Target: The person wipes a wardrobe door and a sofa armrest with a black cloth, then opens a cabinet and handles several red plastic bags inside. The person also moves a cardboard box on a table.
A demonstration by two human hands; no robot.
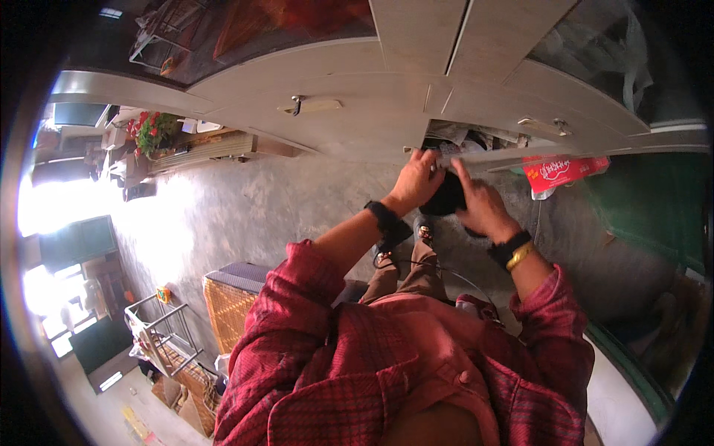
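My left hand [419, 181] is closed, with its fingers curled at the upper left edge of a soft-looking black object [445, 196]. On the object's other side, my right hand [483, 208] grips it with the index finger stretched up along it; that hand is slightly blurred. The hands hide much of the black object, so its kind cannot be made out. Just beyond the fingertips is an open drawer [476, 157] in a pale cabinet [357, 126], with papers and loose bits [454, 136] inside.
A red box [567, 171] juts out right of the drawer. Green sheeting [647, 212] hangs farther right. A red-flowered plant [154, 134] stands at the left; a woven-sided box [232, 308] and a metal rack [167, 338] are lower left. My feet stand on grey concrete [275, 201].
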